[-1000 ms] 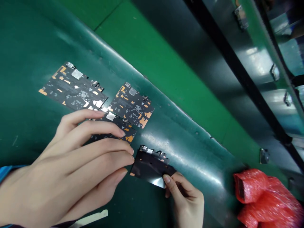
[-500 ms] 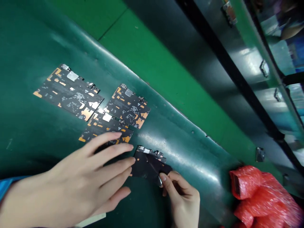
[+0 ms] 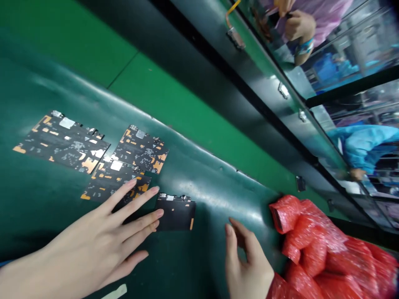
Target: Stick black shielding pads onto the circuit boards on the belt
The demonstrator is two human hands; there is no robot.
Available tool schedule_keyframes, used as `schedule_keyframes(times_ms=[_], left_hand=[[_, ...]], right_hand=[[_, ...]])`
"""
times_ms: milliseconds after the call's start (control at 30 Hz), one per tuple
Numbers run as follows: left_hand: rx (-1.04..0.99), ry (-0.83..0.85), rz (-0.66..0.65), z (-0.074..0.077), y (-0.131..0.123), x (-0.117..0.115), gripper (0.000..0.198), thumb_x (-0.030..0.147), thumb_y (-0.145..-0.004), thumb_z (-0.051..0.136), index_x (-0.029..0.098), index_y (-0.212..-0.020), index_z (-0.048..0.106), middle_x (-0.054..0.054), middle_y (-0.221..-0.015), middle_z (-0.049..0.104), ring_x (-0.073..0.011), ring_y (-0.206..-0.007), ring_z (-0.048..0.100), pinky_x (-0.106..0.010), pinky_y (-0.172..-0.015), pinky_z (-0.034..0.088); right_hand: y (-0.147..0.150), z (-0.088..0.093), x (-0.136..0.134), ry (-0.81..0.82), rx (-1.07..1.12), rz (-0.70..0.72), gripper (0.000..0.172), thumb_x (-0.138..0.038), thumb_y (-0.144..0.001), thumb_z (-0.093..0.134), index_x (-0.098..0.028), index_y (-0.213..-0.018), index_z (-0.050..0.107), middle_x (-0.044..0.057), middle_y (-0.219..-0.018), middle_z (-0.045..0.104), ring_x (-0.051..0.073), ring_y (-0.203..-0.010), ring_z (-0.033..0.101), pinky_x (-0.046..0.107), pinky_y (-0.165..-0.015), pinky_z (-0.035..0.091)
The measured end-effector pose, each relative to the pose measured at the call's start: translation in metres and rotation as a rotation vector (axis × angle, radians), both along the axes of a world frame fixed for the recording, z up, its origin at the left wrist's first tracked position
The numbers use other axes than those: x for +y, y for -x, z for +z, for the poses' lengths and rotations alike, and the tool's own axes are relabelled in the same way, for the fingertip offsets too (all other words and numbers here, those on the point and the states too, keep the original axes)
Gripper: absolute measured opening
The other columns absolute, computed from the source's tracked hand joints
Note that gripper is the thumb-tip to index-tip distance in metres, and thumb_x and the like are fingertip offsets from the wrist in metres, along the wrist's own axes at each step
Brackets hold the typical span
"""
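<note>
My left hand (image 3: 93,245) lies flat with fingers spread, its fingertips on the left edge of a small black circuit board (image 3: 176,212) that rests on the dark green belt (image 3: 218,199). My right hand (image 3: 246,265) is off the board, fingers loosely apart and empty, between the board and a red plastic bag (image 3: 314,253). Three more black boards with orange and silver patches lie on the belt: a long one (image 3: 60,141) at the far left, one (image 3: 141,148) behind, and one (image 3: 112,180) partly under my left fingers.
A pale flat strip (image 3: 115,292) lies at the bottom edge near my left wrist. Beyond the belt runs a bright green ledge (image 3: 174,91) and a black rail (image 3: 249,95). Other people's hands and sleeves (image 3: 299,25) show behind the upper right frame.
My right hand let go of the small board and drew back to the right. The board now lies flat under my left fingertips. The view swung up and right.
</note>
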State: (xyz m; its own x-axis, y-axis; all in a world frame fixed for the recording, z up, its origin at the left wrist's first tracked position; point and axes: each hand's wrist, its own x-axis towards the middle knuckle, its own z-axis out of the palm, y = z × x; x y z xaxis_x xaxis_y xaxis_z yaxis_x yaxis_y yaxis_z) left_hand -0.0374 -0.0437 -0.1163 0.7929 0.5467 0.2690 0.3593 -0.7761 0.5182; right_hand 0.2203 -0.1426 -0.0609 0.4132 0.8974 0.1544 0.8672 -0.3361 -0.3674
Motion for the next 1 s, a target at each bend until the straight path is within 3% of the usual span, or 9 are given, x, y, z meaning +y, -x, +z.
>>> schedule_keyframes(times_ms=[133, 233, 333, 400, 533, 600, 667, 767, 1000], left_hand=[[-0.023, -0.061, 0.015, 0.002, -0.005, 0.007, 0.038, 0.049, -0.099, 0.047, 0.026, -0.117, 0.070, 0.006, -0.131, 0.063, -0.0300, -0.144, 0.035, -0.055, -0.126, 0.005], [0.020, -0.162, -0.027, 0.018, -0.003, 0.012, 0.037, 0.050, -0.096, 0.053, 0.026, -0.119, 0.070, 0.008, -0.131, 0.064, -0.0297, -0.142, 0.038, -0.052, -0.126, -0.003], [0.076, -0.262, -0.042, 0.044, 0.014, 0.025, 0.046, 0.051, -0.098, 0.052, 0.025, -0.135, 0.059, 0.006, -0.146, 0.051, -0.0277, -0.145, 0.033, -0.046, -0.127, -0.003], [0.170, -0.322, 0.099, 0.062, 0.041, 0.043, 0.048, 0.048, -0.101, 0.046, 0.023, -0.141, 0.053, 0.002, -0.152, 0.044, -0.0290, -0.146, 0.031, -0.047, -0.127, 0.010], [0.413, -0.423, 0.707, 0.089, 0.134, 0.087, 0.045, 0.041, -0.106, 0.033, 0.018, -0.138, 0.054, -0.005, -0.147, 0.050, -0.0300, -0.139, 0.042, -0.049, -0.116, 0.037], [0.384, -0.521, 1.008, 0.094, 0.182, 0.105, 0.066, 0.048, -0.104, 0.025, -0.003, -0.139, 0.047, -0.026, -0.149, 0.039, -0.0502, -0.138, 0.030, -0.067, -0.109, 0.031], [0.386, -0.565, 1.106, 0.094, 0.216, 0.114, 0.068, 0.051, -0.103, 0.022, 0.001, -0.140, 0.049, -0.021, -0.149, 0.041, -0.0492, -0.137, 0.030, -0.064, -0.109, 0.031], [0.483, -0.621, 1.038, 0.093, 0.235, 0.111, 0.065, 0.044, -0.105, 0.016, 0.005, -0.122, 0.064, -0.007, -0.125, 0.064, -0.0256, -0.111, 0.064, -0.033, -0.094, 0.053], [0.605, -0.829, 1.032, 0.119, 0.212, 0.073, 0.048, 0.025, -0.104, 0.024, 0.006, -0.106, 0.068, 0.002, -0.068, 0.062, -0.0155, -0.078, 0.070, -0.017, -0.059, 0.046]], right_hand=[[0.026, -0.013, -0.012, 0.103, -0.160, 0.534, 0.059, -0.034, -0.098, 0.052, -0.013, -0.152, 0.039, 0.019, -0.144, 0.055, 0.034, -0.131, 0.055, 0.046, -0.105, 0.046], [0.043, -0.041, -0.008, 0.177, -0.221, 0.719, 0.085, -0.053, -0.097, 0.050, -0.010, -0.160, 0.012, 0.022, -0.154, 0.039, 0.040, -0.140, 0.043, 0.064, -0.114, 0.029], [0.024, -0.063, 0.028, 0.191, -0.266, 0.676, 0.080, -0.055, -0.100, 0.040, -0.012, -0.160, 0.009, 0.023, -0.158, 0.030, 0.040, -0.144, 0.036, 0.071, -0.114, 0.019], [-0.002, -0.067, 0.075, 0.261, -0.270, 0.589, 0.072, -0.053, -0.102, 0.028, -0.009, -0.159, 0.018, 0.020, -0.161, 0.025, 0.036, -0.149, 0.026, 0.072, -0.115, 0.014], [-0.049, -0.045, 0.170, 0.382, -0.232, 0.366, 0.071, -0.048, -0.100, 0.020, -0.004, -0.155, 0.027, 0.017, -0.163, 0.019, 0.031, -0.152, 0.020, 0.069, -0.117, 0.007], [-0.059, -0.031, 0.190, 0.310, -0.214, 0.318, 0.071, -0.048, -0.099, 0.018, -0.005, -0.155, 0.027, 0.015, -0.164, 0.017, 0.030, -0.152, 0.019, 0.068, -0.118, 0.007], [-0.059, -0.022, 0.190, 0.177, -0.192, 0.332, 0.074, -0.052, -0.099, 0.014, -0.008, -0.156, 0.029, 0.014, -0.164, 0.019, 0.030, -0.152, 0.018, 0.067, -0.118, 0.007], [-0.052, -0.022, 0.171, 0.038, -0.147, 0.398, 0.075, -0.058, -0.098, 0.013, -0.013, -0.153, 0.036, 0.014, -0.162, 0.026, 0.031, -0.151, 0.022, 0.067, -0.118, 0.009], [-0.001, -0.018, 0.131, -0.139, 0.293, 0.470, 0.070, -0.063, -0.094, 0.038, -0.010, -0.135, 0.059, 0.020, -0.146, 0.052, 0.036, -0.142, 0.040, 0.064, -0.119, 0.017]])
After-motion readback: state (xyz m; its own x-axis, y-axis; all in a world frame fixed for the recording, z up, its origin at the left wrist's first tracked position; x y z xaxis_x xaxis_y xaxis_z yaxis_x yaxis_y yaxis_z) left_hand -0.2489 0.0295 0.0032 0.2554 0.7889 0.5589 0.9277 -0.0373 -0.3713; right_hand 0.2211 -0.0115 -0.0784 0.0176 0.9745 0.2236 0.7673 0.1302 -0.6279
